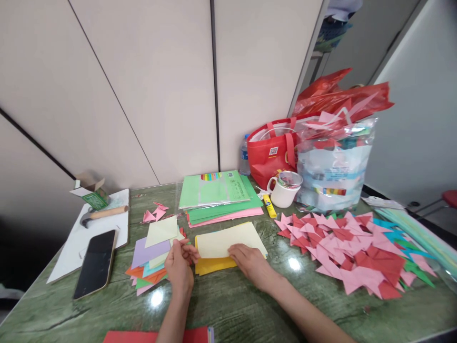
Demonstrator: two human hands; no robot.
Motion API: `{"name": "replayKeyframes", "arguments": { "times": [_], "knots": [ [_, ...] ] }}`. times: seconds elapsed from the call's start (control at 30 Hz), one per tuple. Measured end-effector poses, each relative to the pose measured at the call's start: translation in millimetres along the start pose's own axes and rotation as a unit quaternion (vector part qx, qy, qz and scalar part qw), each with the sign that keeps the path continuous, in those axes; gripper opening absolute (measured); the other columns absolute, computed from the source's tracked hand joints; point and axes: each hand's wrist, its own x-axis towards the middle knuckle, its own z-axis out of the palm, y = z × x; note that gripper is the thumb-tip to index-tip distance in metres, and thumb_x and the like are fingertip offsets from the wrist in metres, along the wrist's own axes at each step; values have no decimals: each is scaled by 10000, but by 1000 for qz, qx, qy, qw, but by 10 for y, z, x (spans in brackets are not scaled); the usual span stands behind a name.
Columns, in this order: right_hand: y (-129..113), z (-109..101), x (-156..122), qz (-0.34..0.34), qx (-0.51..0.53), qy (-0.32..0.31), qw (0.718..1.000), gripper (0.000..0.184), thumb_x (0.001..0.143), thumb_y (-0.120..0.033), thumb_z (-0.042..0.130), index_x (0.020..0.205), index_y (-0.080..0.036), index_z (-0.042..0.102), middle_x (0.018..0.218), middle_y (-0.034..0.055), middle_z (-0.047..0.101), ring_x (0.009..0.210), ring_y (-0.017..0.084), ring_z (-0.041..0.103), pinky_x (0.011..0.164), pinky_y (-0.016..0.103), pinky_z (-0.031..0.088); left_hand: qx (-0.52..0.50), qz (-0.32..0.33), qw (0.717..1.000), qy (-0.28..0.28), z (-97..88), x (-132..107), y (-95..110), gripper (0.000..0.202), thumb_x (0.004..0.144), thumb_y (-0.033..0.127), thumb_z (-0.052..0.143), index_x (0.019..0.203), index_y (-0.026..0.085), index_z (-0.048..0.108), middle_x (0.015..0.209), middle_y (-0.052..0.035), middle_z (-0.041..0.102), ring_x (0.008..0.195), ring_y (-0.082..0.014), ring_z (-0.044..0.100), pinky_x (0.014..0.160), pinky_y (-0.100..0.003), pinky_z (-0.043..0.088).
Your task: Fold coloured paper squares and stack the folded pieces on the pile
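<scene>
A cream sheet of paper (228,239) lies over yellow paper (214,266) in front of me, its near edge set back so the yellow shows below. My right hand (252,267) has its fingers bent together at that near edge, gripping the cream sheet. At the sheet's left end is my left hand (181,264), with curled fingers and the thumb drawn in; what they pinch, if anything, is hidden. Just left of it, small coloured paper pieces (152,250) lie in a loose fanned pile. Small pink folded pieces (156,213) rest behind that pile.
Packs of green and pink paper (214,193) lie behind. A glue stick (269,206), a white mug (283,195), a red bag (266,159) and a clear plastic bag (332,176) stand right of them. Many folded pink and red pieces (342,247) spread rightward. A phone (95,262) and hammer (103,213) lie left.
</scene>
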Motion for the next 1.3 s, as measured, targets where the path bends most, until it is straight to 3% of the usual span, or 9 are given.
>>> {"name": "replayKeyframes", "arguments": {
  "times": [0.13,0.37,0.53,0.7,0.9,1.0,1.1,1.2,1.3],
  "knots": [
    [-5,-24,-14,38,36,30,998,172,863,-167,376,904,-184,542,791,52,631,718,149,604,636,255,467,0,-6,1000,-22,13,-12,-1,303,715,444,522,715,141,534,431,19,571,325,-100,485,290,-172,311],
    [0,-23,-54,75,158,51,983,156,836,-202,426,863,-206,579,736,46,638,680,155,606,610,255,466,28,-6,998,-57,34,-65,-26,285,719,438,520,726,153,525,437,28,568,315,-105,491,281,-179,337],
    [-11,-20,-44,139,249,68,956,136,784,-257,517,880,-196,592,737,45,649,666,162,612,615,263,479,55,22,998,-33,22,-84,-31,267,747,422,493,745,157,526,430,47,547,269,-74,434,247,-150,269],
    [2,-42,-14,176,235,37,955,167,736,-325,585,676,-176,627,612,27,619,554,149,566,523,240,431,62,23,998,-22,44,-97,-20,275,748,424,488,739,152,526,403,53,522,249,-65,407,237,-134,227],
    [15,0,-9,189,231,90,950,199,797,-309,492,695,-169,590,607,11,595,545,127,555,521,210,439,73,24,997,-27,42,-104,-27,296,737,451,496,671,163,517,316,71,457,221,-65,363,231,-133,226],
    [-2,-17,-13,184,224,163,943,141,796,-268,491,739,-170,574,629,15,602,558,128,567,549,216,467,94,-26,991,-92,49,-115,-53,334,704,476,529,599,161,501,275,68,426,205,-69,353,227,-139,233],
    [-40,-90,-9,141,214,234,938,75,790,-210,505,794,-180,574,712,36,642,653,148,607,625,244,492,101,-117,962,-225,84,-157,-100,320,662,455,588,682,137,567,411,-1,570,325,-126,517,310,-202,395],
    [-102,-172,8,48,241,209,947,127,796,-141,484,868,-199,570,819,46,665,868,173,605,756,288,491,62,-159,937,-305,114,-223,-157,389,625,370,656,932,139,598,795,-104,678,681,-222,638,578,-331,516],
    [-173,-209,23,-17,264,151,953,135,796,-141,492,891,-196,570,891,63,661,1012,179,545,860,326,457,8,-145,933,-330,104,-257,-200,488,649,342,647,1101,195,535,1075,-123,608,949,-256,570,760,-370,478]
  ]
}}
